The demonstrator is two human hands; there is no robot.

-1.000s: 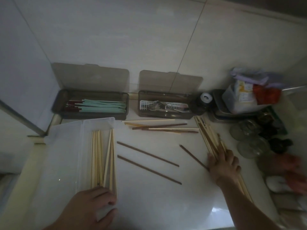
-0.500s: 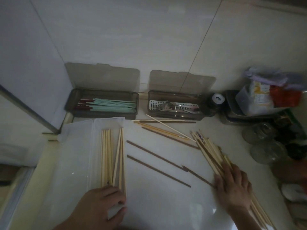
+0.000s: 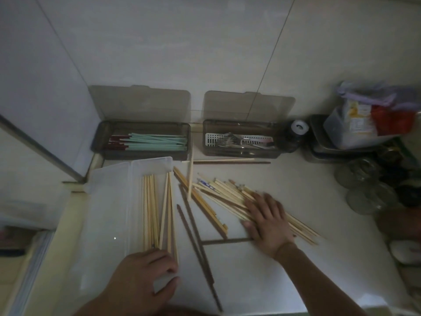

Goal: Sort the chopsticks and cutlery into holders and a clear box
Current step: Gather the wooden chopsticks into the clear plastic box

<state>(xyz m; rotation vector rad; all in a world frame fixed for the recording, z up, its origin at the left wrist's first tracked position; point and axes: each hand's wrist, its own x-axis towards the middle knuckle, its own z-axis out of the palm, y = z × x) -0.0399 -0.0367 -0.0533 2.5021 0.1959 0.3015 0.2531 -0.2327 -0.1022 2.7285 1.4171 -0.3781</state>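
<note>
Table [image 3: 273, 281] first: I see the clear box [image 3: 109, 201] at left, steadied by my left hand [image 3: 141, 279], fingers curled on its near rim. My right hand [image 3: 266, 222] presses flat, fingers spread, on pale chopsticks [image 3: 225, 192]. Next, I judge, gather and drop them in.

far left: chopstick holder [image 3: 141, 139] | far centre: cutlery holder [image 3: 241, 139], right of it | near left: clear box [image 3: 109, 201], chopsticks [image 3: 157, 210] inside | centre: loose chopsticks [image 3: 227, 197] on counter [image 3: 262, 281], right of box | far right: jars [image 3: 364, 185]
</note>
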